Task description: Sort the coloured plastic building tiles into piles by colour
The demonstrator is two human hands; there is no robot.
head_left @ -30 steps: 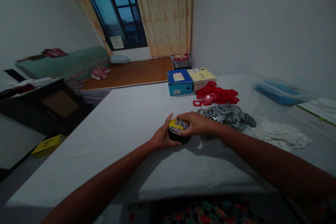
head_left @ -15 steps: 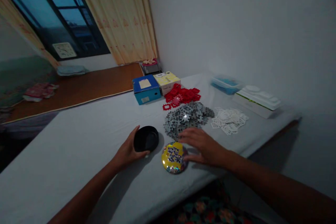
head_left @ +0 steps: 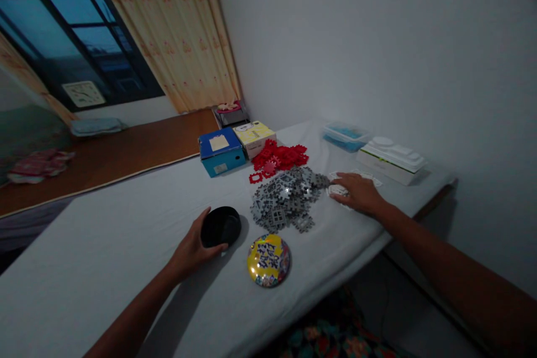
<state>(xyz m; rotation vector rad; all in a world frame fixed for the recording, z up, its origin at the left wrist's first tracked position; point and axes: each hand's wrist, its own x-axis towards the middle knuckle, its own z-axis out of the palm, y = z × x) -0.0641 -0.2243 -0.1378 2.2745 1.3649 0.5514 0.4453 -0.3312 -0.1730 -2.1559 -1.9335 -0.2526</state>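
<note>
My left hand (head_left: 195, 249) is closed round the side of a round black tin (head_left: 226, 229), its open mouth facing up and tilted toward me. A round yellow lid (head_left: 264, 254) with dark lettering and a colourful rim lies on the table to the right of the tin. My right hand (head_left: 356, 193) is over the pile of flat white plastic pieces (head_left: 339, 190), fingers and thumb apart, and it covers much of the pile. Just left of that hand spreads a heap of grey interlocking plastic pieces (head_left: 279, 198).
Behind the grey heap lie red interlocking pieces (head_left: 285, 156), beside a blue box (head_left: 222, 159) and a yellow-and-white box (head_left: 255, 137). A clear tub with blue contents (head_left: 346, 137) and a white box (head_left: 390, 162) stand near the wall. A white cloth (head_left: 138, 224) covers the table.
My right hand has moved off the lid, right and away from me, to the white pieces. The lid stays on the table. The left hand still holds the tin; the view has shifted slightly.
</note>
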